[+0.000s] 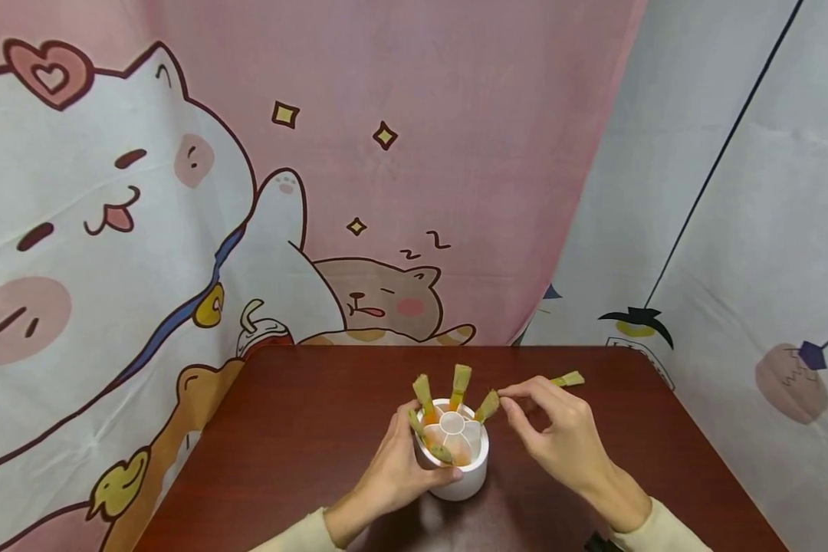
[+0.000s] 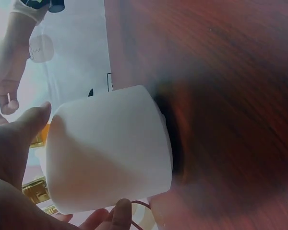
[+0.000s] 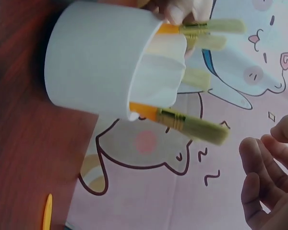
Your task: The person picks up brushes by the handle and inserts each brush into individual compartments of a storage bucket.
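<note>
My left hand (image 1: 403,464) grips a white round brush holder (image 1: 471,477) from its left side, thumb along the near rim. Inside, thin dividers split the holder into compartments. Several paintbrushes (image 1: 461,381) stand in it, pale bristles up and orange handles down. My right hand (image 1: 559,429) hovers beside the rightmost paintbrush (image 1: 487,406), its fingers loosely bent. In the right wrist view a small gap shows between these fingertips and the bristles of that paintbrush (image 3: 192,127). The left wrist view shows the holder's smooth side (image 2: 108,148) between left thumb and fingers.
Another paintbrush (image 1: 569,379) lies on the dark red-brown table (image 1: 303,429), partly hidden behind my right hand; its orange handle end (image 3: 47,213) shows in the right wrist view. A cartoon-printed cloth (image 1: 414,176) hangs along the table's back edge.
</note>
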Available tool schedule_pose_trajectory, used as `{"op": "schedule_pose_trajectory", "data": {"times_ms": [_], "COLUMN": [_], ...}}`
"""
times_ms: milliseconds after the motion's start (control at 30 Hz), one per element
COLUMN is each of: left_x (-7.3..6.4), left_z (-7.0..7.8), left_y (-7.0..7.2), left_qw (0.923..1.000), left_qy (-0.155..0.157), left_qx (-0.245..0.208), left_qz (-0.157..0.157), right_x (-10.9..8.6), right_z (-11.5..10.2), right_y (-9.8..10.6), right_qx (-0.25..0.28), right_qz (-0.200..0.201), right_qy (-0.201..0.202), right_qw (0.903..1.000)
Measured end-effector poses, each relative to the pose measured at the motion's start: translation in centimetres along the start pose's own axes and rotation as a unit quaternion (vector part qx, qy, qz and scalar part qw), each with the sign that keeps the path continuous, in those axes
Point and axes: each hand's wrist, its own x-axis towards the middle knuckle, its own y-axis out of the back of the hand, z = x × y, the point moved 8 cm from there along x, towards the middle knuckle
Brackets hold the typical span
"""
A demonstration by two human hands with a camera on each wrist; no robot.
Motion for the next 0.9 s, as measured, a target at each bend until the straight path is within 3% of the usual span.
{"op": "schedule_pose_trajectory", "data": {"times_ms": [333,700,900], "left_x": [0.1,0.9,1.3], "left_z": [-0.2,-0.3,0.0], "left_y": [0.0,0.5,0.6], "left_qw": [0.9999,0.9989,0.9962], "left_qy": [-0.005,-0.033,-0.064], "left_qx": [0.008,0.004,0.007], "left_qz": [0.004,-0.033,-0.059], "right_x": [0.3,-1.2,-2.1], "right_z": [3.2,8.8,11.2], "right_y": [1.0,0.7,0.4], "right_qx": [-0.047,-0.093,-0.110], "right_qz": [0.008,-0.025,-0.026], "right_qy": [-0.057,-0.130,-0.139], "right_qw": [0.9972,0.9869,0.9837]}}
